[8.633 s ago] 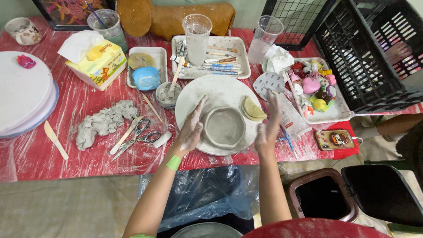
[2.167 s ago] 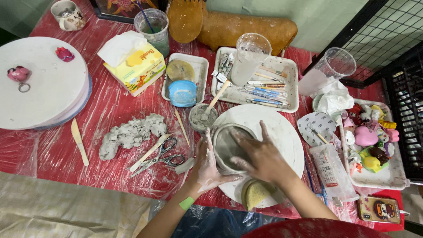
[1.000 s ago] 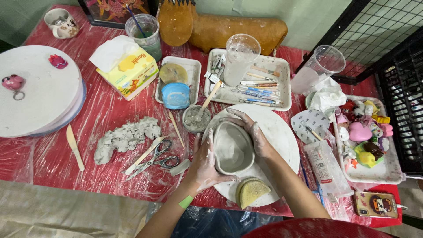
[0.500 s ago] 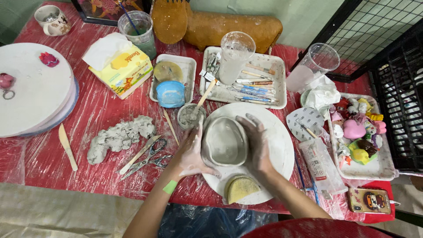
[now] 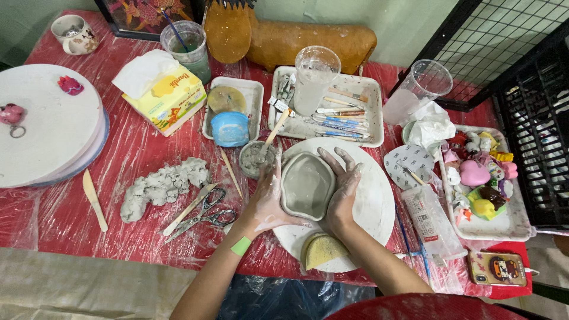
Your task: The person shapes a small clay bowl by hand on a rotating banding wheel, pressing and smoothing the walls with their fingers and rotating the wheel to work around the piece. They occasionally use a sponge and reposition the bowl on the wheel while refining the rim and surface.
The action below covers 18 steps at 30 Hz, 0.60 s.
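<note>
Head view:
Bowl: soft grey clay bowl (image 5: 306, 185), squarish with rounded corners and smooth wet walls, sitting on a round white board (image 5: 379, 201) between both hands.
Left hand (image 5: 268, 198): clay-smeared, fingers together, cupping the bowl's left wall.
Right hand (image 5: 342, 189): fingers spread, pressed on the right rim.
Nearby: yellow sponge (image 5: 323, 250) just below the wrists; lumpy clay scraps (image 5: 161, 186) left of the left hand.
Change: half a second ago the grip was the same; the bowl has barely turned.

Grey wet clay bowl (image 5: 307, 186), roughly squarish w/ thick uneven rim, sits upright on round white board (image 5: 379, 201), approx. centre-left, yellow sponge (image 5: 323, 249) just below.
</note>
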Available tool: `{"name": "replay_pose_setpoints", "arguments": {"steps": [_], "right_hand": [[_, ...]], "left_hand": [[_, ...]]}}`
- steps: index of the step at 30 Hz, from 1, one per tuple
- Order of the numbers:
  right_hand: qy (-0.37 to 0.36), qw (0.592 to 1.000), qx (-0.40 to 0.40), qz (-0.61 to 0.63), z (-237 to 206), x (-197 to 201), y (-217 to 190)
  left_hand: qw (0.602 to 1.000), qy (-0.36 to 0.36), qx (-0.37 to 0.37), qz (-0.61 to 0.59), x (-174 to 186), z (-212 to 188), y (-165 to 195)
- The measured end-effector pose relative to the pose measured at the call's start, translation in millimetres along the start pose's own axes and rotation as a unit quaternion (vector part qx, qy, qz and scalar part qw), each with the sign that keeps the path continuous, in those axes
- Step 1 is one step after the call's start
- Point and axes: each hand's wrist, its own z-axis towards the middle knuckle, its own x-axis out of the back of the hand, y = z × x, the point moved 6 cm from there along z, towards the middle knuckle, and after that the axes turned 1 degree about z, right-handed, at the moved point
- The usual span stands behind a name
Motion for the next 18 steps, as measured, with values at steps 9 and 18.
{"name": "replay_pose_setpoints", "arguments": {"steps": [9,18], "right_hand": [[0.009,0.998,-0.065,0.009,0.9,3.3,-1.7],[-0.195,0.871,0.117,-0.436,-27.0,55.1,-66.9]], "left_hand": [[0.999,0.039,-0.016,0.008,3.3,-4.1,12.8],[0.999,0.017,-0.019,-0.020,31.0,-22.6,3.6]]}}
